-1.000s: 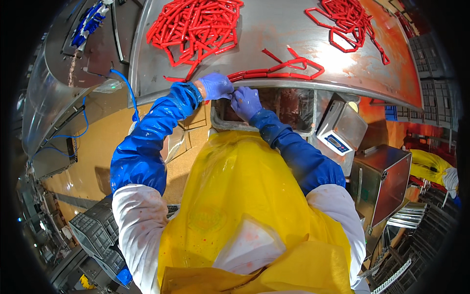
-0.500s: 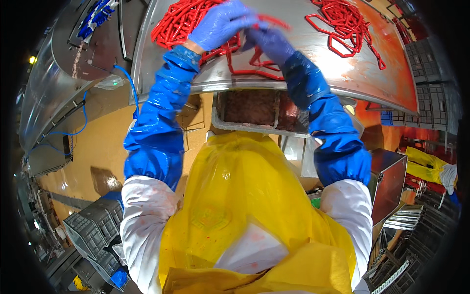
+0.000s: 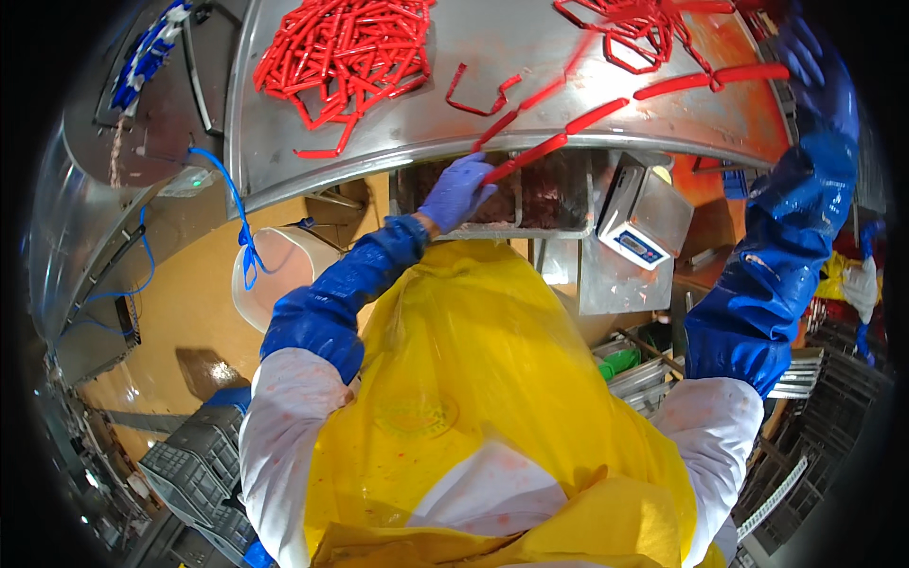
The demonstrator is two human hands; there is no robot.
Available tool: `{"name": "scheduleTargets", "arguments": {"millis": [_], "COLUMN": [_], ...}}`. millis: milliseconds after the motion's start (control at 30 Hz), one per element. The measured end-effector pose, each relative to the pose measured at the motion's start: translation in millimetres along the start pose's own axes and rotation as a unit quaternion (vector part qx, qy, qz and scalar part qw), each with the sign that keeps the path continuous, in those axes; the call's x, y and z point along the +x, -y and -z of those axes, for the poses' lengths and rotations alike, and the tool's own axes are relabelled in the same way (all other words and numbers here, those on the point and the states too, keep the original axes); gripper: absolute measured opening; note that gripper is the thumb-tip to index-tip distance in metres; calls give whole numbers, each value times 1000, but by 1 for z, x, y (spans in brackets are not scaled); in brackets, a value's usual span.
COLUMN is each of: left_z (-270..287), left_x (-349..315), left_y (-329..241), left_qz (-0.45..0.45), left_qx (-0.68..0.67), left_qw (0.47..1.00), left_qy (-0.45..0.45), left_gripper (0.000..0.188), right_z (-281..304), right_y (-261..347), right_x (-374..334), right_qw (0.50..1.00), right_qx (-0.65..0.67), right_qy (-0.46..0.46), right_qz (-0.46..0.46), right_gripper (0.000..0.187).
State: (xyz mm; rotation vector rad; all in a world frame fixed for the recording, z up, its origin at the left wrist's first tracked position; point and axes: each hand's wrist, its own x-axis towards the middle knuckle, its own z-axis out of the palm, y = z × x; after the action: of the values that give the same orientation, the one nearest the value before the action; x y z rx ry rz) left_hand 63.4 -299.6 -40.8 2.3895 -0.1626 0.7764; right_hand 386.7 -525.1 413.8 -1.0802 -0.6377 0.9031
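My left hand point(image 3: 456, 193) in a purple glove is closed around part of a string of red sausages point(image 3: 597, 115), just in front of the steel table's near edge. Two lengths run from it up and to the right, over the table. One reaches my right hand point(image 3: 816, 76), stretched far out past the table's right side; its fingers are dim and partly blurred, but the taut string ends at it. At the table's left lies a heap of red sausage links point(image 3: 346, 57). A second, looser pile point(image 3: 636, 40) lies on the right, and a short curved piece point(image 3: 485, 106) between them.
Below the table's edge stands a grey crate point(image 3: 559, 233) with dark reddish contents. Right of it is a scale point(image 3: 632, 241) with a display. A white bin point(image 3: 284, 275) and a hanging blue cord point(image 3: 227, 170) are to the left. Grey crates point(image 3: 194, 454) stand lower left.
My hands have moved apart: the left down toward me, the right far out to the right. The sausage string between them is now drawn out. The scale and bin have come into view.
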Motion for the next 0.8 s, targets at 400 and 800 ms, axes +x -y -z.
{"name": "scheduleTargets", "arguments": {"millis": [400,800], "left_z": [-11,-205], "left_x": [98,79], "left_y": [-64,-79], "left_qz": [490,449], "left_qx": [-613,-553], "left_qw": [580,552], "left_qy": [220,434], "left_gripper": [31,32], "right_z": [-6,198], "right_y": [-336,-323], "right_x": [-147,-239], "right_qw": [891,870], "right_qx": [-386,-150], "right_qy": [-27,-460], "right_qz": [-238,-96], "right_gripper": [25,31]}}
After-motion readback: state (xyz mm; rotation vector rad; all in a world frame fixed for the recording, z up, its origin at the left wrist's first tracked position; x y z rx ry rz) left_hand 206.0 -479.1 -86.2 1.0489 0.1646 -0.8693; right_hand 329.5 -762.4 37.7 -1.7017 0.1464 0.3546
